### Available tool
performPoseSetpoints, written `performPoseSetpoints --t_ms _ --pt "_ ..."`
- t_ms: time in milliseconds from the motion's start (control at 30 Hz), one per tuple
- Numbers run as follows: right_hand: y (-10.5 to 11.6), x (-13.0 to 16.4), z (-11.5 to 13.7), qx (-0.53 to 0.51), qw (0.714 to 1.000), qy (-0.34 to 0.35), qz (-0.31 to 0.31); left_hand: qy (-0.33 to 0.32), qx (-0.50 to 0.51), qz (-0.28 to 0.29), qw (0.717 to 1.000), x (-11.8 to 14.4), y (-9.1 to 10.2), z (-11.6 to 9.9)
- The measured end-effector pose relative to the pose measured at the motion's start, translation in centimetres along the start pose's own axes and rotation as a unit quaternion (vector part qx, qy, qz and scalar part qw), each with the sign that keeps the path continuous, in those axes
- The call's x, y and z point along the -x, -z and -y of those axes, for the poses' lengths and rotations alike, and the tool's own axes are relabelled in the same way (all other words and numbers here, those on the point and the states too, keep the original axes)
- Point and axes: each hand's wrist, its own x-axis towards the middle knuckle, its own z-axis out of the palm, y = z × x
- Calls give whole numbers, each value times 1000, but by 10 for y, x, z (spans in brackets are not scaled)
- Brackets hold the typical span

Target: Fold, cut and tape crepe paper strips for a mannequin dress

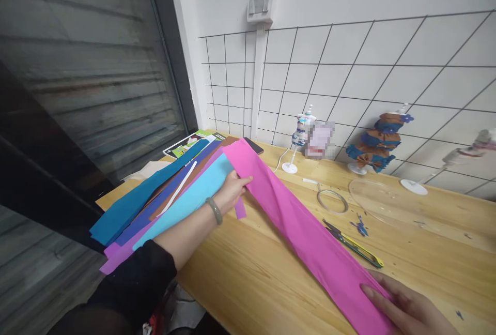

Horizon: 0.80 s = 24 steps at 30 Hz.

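The left hand pinches the far end of a long pink crepe paper strip, fingers closed on its edge, a green bangle on the wrist. The right hand lies with fingers flat and spread on the strip's near end, pressing it to the wooden table rather than gripping.

The strip runs diagonally across the table between the two hands. It looks very light, soft and easily torn or creased, so it is best held by the ends or edges with gentle tension.

Left of the left hand, a stack of crepe sheets in light blue, teal and purple overhangs the table edge. Right of the strip lie a utility knife and a wire ring; paper-dressed figures stand by the wall grid.
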Motion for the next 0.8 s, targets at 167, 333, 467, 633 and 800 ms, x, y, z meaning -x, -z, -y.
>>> performPoseSetpoints --t_ms 167,333,467,633,800 --pt "-3 -26 10 9 1000 20 15 -11 -15 -53 998 -22 21 1" --pt "2 -45 5 120 991 35 -40 3 -40 -111 993 -29 32 15" --pt "0 -44 6 285 949 47 -124 12 -61 -111 992 -29 36 12" --pt "-14 -39 18 416 884 128 -169 -40 -263 -114 957 -26 48 -5" --pt "-17 -50 13 436 844 252 -185 -233 -631 -134 728 -16 45 -11"
